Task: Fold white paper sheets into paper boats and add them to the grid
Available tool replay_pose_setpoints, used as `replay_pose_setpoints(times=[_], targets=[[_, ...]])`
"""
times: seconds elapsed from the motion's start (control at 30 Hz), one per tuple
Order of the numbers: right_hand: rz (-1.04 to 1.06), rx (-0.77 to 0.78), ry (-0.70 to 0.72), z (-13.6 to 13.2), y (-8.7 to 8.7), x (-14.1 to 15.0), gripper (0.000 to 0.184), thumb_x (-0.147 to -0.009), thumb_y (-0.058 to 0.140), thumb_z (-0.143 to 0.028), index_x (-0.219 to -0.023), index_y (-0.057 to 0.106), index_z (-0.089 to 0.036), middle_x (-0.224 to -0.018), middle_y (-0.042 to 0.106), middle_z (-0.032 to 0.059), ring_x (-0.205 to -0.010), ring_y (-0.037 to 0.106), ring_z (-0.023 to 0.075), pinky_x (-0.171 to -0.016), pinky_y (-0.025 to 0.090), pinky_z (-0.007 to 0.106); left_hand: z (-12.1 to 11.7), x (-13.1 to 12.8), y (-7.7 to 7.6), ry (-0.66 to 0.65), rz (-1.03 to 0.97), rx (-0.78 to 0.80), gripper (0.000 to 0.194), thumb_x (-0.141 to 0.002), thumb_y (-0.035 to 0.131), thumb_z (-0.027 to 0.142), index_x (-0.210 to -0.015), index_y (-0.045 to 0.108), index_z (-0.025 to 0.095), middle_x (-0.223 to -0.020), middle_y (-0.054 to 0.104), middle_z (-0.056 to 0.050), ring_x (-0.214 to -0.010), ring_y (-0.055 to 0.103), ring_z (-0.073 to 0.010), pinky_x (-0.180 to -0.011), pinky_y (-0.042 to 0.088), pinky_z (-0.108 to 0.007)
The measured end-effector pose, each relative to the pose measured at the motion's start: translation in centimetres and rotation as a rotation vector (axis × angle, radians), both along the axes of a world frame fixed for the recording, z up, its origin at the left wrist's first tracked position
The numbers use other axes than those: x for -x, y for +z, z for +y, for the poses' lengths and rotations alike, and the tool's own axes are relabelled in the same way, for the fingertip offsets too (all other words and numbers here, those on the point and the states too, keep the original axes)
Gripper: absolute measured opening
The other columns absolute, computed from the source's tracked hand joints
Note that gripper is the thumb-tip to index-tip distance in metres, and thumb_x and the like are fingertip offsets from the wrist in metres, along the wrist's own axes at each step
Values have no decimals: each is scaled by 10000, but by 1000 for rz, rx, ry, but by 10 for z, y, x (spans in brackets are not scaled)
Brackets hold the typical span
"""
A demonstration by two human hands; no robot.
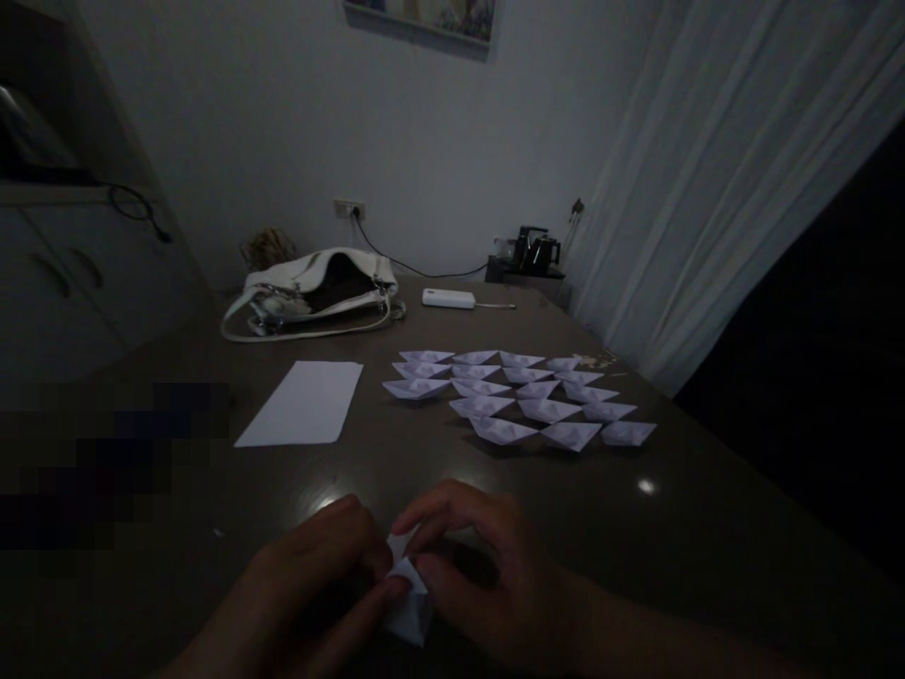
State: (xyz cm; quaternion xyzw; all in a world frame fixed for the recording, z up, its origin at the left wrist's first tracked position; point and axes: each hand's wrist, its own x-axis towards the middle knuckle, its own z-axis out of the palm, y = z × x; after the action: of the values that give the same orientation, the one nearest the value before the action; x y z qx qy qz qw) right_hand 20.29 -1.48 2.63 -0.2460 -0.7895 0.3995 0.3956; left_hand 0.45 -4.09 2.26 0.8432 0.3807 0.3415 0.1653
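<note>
Low in the head view, a small piece of folded white paper is between my two hands, near the front of the table. My left hand pinches it from the left, with the thumb on its front face. From the right, my right hand grips its upper part between thumb and curled fingers. Parts of the paper are hidden behind the fingers. Beyond the hands, several folded paper boats stand in rows at the right. A stack of white paper sheets lies to their left.
On the dark table, a white handbag rests at the back left. A white power strip-like device with a short cord lies right of it. A black kettle stands in the far corner beside the white curtain.
</note>
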Motion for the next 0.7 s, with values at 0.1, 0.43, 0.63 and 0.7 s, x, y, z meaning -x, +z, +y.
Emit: replay_pose_setpoints(times=[0.1,0.43,0.63,0.7], targets=[[4,-44,-13,0,1,1,121,-771,675,-231,-871,664,-163,-760,662,20,-684,594,115,-634,447,220,-1,-1,6,-36,28,27,116,-842,517,132,-770,561,213,-710,630,29,-617,596,-97,-554,454,-142],[261,401,86,21,-6,-5,319,-765,682,-466,-676,629,-164,-656,581,-4,-643,535,110,-624,414,242,-3,5,7,-41,-99,148,322,-834,616,414,-1139,581,313,-1269,521,-55,-1134,482,-250,-904,452,-334],[411,657,189,28,-19,-5,357,-674,753,-478,-618,614,-154,-582,548,-22,-573,479,82,-566,371,216,5,7,4,-125,-121,263,239,-843,580,154,-1031,640,288,-1073,634,-26,-984,597,-174,-811,483,-237],[449,738,204,28,-21,-5,350,-653,772,-463,-617,617,-152,-587,550,-24,-570,477,77,-553,369,206,6,7,2,-165,-107,318,300,-825,552,88,-1046,631,275,-1008,670,-13,-938,625,-159,-800,485,-218]])
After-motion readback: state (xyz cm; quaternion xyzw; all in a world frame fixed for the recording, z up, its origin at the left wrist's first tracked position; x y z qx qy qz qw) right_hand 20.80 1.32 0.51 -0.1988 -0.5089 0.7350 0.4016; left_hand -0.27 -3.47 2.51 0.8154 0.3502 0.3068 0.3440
